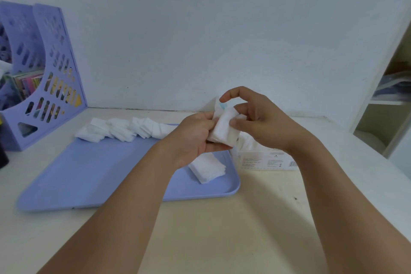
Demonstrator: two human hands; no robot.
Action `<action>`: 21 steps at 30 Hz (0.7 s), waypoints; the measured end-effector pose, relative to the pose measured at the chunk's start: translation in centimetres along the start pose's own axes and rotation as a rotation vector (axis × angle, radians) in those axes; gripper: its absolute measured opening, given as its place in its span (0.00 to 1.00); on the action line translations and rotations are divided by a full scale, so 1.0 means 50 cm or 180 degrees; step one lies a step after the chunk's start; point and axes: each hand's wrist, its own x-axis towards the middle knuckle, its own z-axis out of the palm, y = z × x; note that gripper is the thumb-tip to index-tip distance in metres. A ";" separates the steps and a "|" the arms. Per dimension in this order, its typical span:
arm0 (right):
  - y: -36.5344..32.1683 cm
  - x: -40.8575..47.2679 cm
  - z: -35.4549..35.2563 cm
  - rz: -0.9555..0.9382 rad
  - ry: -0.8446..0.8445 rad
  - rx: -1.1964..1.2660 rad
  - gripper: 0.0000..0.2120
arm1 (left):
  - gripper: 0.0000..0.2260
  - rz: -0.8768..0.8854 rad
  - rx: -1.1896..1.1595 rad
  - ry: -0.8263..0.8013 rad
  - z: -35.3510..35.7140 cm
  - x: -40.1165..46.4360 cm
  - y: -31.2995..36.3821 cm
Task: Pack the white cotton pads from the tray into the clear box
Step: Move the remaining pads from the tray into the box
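Both hands hold one stack of white cotton pads (224,128) in the air above the tray's right end. My left hand (193,138) grips the stack from below and the left. My right hand (255,122) pinches its right side, index finger raised. On the blue tray (89,173) a row of loose pads (120,129) lies along the far edge, and a small stack (208,168) sits near the right rim. The clear box (266,159), with a printed label on its front, stands right of the tray, partly hidden by my right wrist.
A purple file holder (44,78) with books stands at the back left against the wall. A dark object (3,158) shows at the left edge. A shelf unit (387,107) rises at the right. Bare beige desk (222,229) lies in front of the tray.
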 end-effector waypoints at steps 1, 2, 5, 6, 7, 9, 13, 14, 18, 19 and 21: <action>0.001 0.000 0.000 0.0031 0.0020 -0.0112 0.20 | 0.13 -0.0005 -0.0017 -0.0030 -0.001 -0.002 -0.001; 0.003 0.001 -0.001 0.0040 0.0051 -0.0169 0.20 | 0.13 -0.0009 -0.0034 -0.0048 -0.001 -0.002 -0.001; 0.008 0.001 -0.004 0.0017 0.0120 -0.0148 0.21 | 0.13 -0.0029 -0.0055 -0.0066 -0.002 -0.003 -0.002; 0.009 0.002 -0.003 0.0004 0.0169 -0.0124 0.21 | 0.13 -0.0025 -0.0057 -0.0087 -0.001 -0.003 -0.001; 0.009 0.003 -0.002 0.0002 0.0221 -0.0091 0.21 | 0.13 -0.0022 -0.0075 -0.0116 0.000 -0.005 0.000; 0.013 0.005 0.002 0.0028 0.0306 -0.0004 0.21 | 0.13 -0.0033 -0.0149 -0.0146 0.001 -0.007 0.000; 0.022 0.010 0.002 0.0099 0.0378 0.0049 0.22 | 0.13 -0.0069 -0.0252 -0.0144 0.002 -0.005 -0.002; 0.024 0.011 0.004 0.0096 0.0402 -0.0018 0.22 | 0.13 -0.0072 -0.0274 -0.0128 0.002 -0.004 -0.004; 0.034 0.015 0.024 -0.0008 0.0537 -0.0630 0.21 | 0.18 -0.0087 -0.0516 -0.0159 0.005 -0.002 -0.003; 0.035 0.017 0.028 0.0007 0.0529 -0.0712 0.20 | 0.18 -0.0078 -0.0575 -0.0206 0.008 -0.003 -0.002; 0.032 0.019 0.034 0.0095 0.0369 -0.0870 0.21 | 0.15 -0.0035 -0.0651 -0.0228 0.013 -0.005 -0.001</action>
